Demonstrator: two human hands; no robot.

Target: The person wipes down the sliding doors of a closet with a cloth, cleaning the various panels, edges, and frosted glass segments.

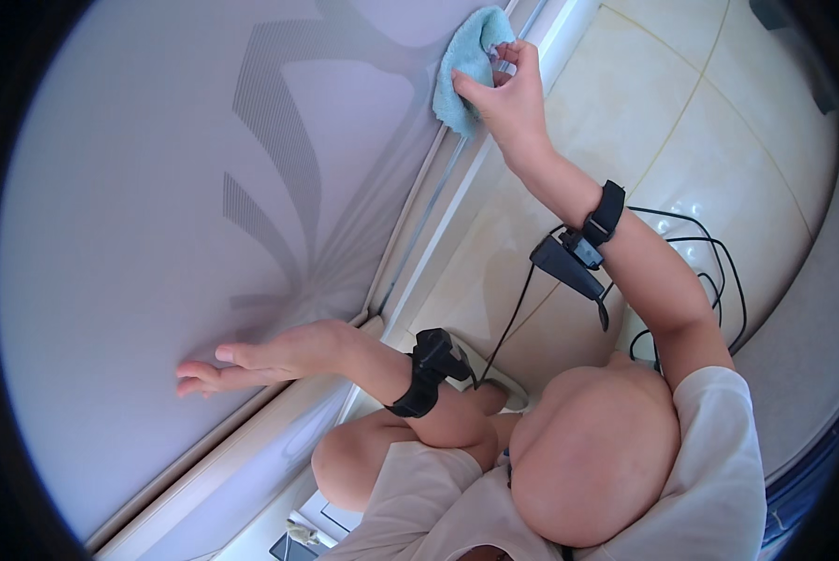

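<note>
A light-blue terry cloth (465, 77) is gripped by my right hand (514, 105), between the thumb and the curled fingers. The cloth lies against the lower edge of a pale sliding door panel (146, 175), over the track (430, 189) at its base. My left hand (265, 361) is at the panel, fingers extended and holding nothing. Whether its palm presses on the surface is hard to tell. A grey striped leaf-like pattern (276, 91) decorates the panel. Each forearm wears a black strap; a small device (440, 354) is on the left one and another (567, 263) on the right.
Black cables (717, 259) hang from the devices near my right arm. Cream floor tiles (644, 91) run beside the track. My bent knees (595, 456) are close below the arms. A grey rounded furniture side (798, 294) stands at the right, by blue fabric (805, 484).
</note>
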